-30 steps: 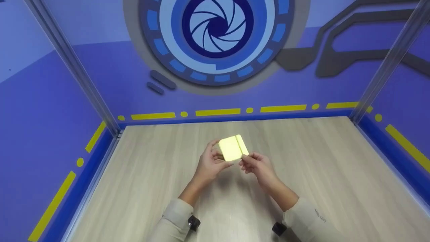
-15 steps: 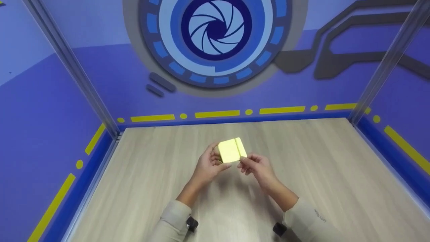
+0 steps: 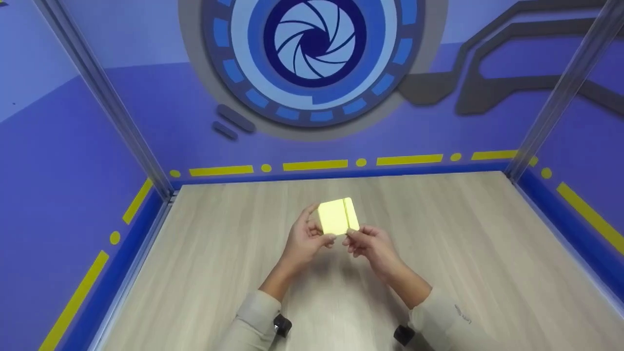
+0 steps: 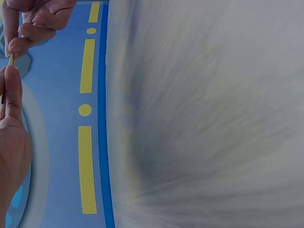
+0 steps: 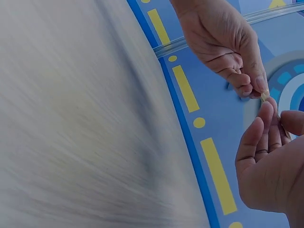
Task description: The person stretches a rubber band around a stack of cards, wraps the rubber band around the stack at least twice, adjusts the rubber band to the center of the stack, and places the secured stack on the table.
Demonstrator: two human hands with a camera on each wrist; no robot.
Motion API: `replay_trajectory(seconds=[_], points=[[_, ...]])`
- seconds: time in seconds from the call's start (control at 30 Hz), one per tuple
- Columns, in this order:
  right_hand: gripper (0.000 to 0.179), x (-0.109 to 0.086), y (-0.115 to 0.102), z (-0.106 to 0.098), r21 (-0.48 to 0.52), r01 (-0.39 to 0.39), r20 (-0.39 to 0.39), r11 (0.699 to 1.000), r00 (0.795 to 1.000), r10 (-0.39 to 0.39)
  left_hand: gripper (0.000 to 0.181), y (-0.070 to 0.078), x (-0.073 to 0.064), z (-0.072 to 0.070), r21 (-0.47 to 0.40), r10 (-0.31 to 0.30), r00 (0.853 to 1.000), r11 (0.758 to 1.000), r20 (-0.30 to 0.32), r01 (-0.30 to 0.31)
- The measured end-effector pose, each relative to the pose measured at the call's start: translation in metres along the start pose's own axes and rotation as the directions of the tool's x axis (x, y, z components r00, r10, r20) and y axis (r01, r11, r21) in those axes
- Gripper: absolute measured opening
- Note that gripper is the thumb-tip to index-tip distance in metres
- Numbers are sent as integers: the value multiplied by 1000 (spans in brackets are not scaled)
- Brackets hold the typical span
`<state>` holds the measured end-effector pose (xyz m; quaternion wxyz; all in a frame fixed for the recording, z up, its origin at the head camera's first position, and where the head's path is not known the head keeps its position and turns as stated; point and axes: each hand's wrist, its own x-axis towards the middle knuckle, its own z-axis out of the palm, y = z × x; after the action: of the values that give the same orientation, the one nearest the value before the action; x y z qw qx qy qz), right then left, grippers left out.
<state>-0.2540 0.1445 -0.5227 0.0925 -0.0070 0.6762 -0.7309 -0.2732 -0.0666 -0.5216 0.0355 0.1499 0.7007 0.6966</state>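
A thin, bright yellow square [image 3: 332, 217] with rounded corners is held up over the table between both hands. A narrow line runs down it near its right side. My left hand [image 3: 303, 240] grips it from the left, thumb at the bottom edge and fingers partly hidden behind. My right hand [image 3: 376, 247] pinches its lower right corner between thumb and fingers. From the left wrist view, the square [image 4: 11, 59] shows only as a slim edge between the hands. Its edge [image 5: 265, 96] also appears at the fingertips in the right wrist view.
A light wood-grain table [image 3: 219, 253] spreads below the hands. Blue panels with yellow dashes [image 3: 316, 165] enclose it at the back and both sides, with metal posts [image 3: 117, 117] at the corners. Grey-beige sleeves [image 3: 253, 317] with small black devices [image 3: 282, 325] cover the forearms.
The yellow square has turned slightly, and the right thumb sits a little further left along its lower edge. Both hands keep their hold, and the head view has shifted slightly.
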Motion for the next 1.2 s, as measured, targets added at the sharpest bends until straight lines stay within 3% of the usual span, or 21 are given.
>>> replay_trajectory(seconds=[0.6,0.87,1.0,1.2], points=[[26,-5,-1,-6,-54,-30,64,998,997,33,88,-4,-9,8,12,1,1000,1000,-20,-1],[39,-5,-1,-5,-191,18,158,981,987,13,87,-7,-9,13,57,24,1000,998,8,-24],[41,-4,-5,-11,-203,13,121,979,993,12,89,-7,-8,11,24,15,1000,1000,1,-15],[33,2,-17,-23,-139,-4,-42,990,999,-2,87,-8,-10,5,43,1,999,999,53,-3]])
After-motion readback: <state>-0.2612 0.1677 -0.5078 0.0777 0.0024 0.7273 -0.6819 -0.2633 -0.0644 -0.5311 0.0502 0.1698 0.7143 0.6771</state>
